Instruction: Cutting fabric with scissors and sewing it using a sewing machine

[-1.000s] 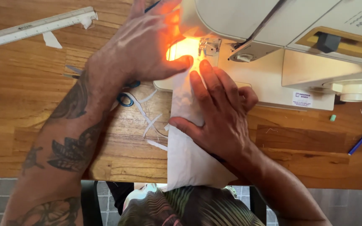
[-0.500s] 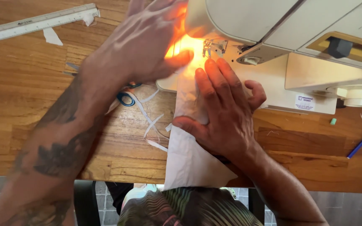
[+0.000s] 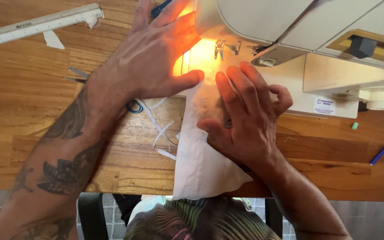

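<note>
- Wooden table (image 3: 32,115): planked top; its near edge is overhung by the white cloth (image 3: 201,164).
- Left hand (image 3: 150,62): spread flat, thumb laid on the cloth's left edge.
- Right hand (image 3: 245,115): fingers spread, pressed onto the cloth before the needle (image 3: 220,48).
- Sewing machine (image 3: 298,40): smooth cream body; ruler (image 3: 36,24) lies well apart.

left hand (image 3: 150,60), right hand (image 3: 245,120) flat on white cloth (image 3: 198,166), sewing machine (image 3: 298,40)

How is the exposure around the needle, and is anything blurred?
Head view: the sewing machine lamp blows out the white fabric under the needle and casts orange glare on the left hand; the right hand and wooden table are sharp, evenly lit.
</note>
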